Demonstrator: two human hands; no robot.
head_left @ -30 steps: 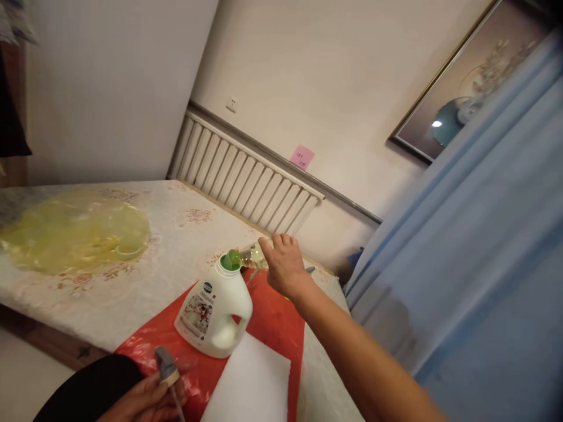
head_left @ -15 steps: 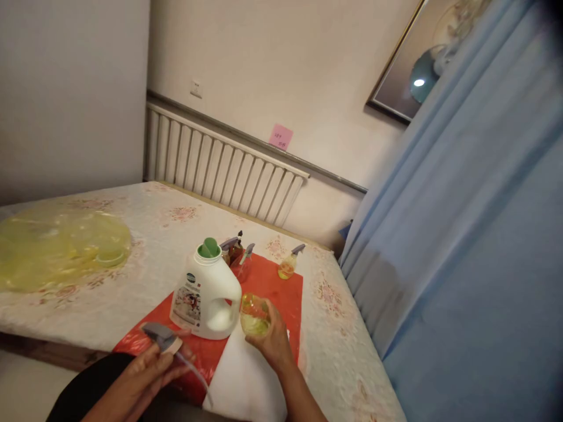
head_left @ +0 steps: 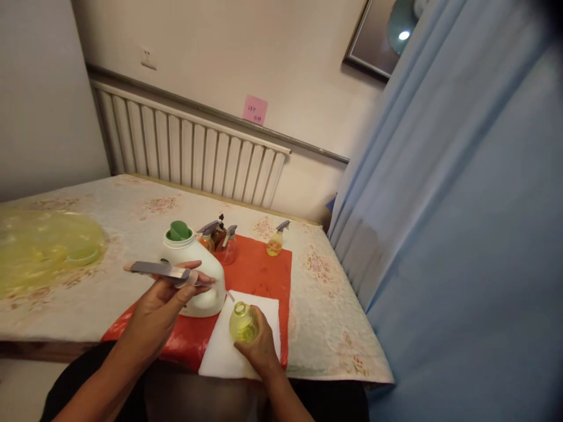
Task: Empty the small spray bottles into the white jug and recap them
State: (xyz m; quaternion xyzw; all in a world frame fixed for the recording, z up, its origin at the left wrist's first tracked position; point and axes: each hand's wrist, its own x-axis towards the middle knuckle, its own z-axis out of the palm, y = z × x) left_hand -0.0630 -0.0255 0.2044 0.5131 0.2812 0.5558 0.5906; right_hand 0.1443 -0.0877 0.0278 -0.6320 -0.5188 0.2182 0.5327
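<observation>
My left hand [head_left: 165, 302] grips a grey trigger spray head [head_left: 165, 271], held sideways in front of the white jug; its thin dip tube points right. In my right hand [head_left: 263, 346] is a small yellow-tinted clear bottle [head_left: 243, 325], its open neck tipped up and slightly left, over a white foam sheet [head_left: 220, 354]. The large white jug [head_left: 206, 258] stands upright on a red plastic sheet [head_left: 268, 272], with a green piece [head_left: 179, 230] set in its mouth. My left hand and the spray head partly cover the jug.
Behind the jug stand several spray bottles [head_left: 226, 249] close together. One yellow spray bottle [head_left: 275, 241] stands apart at the red sheet's back right. A yellow translucent inflated-looking plastic piece [head_left: 48, 246] lies left on the flowered bed cover [head_left: 325, 328]. A blue curtain [head_left: 440, 234] hangs at right.
My left hand has lifted the spray head up and turned it sideways, its tube now pointing right. The bottle in my right hand has turned neck-up, lower over the foam sheet. The view has shifted.
</observation>
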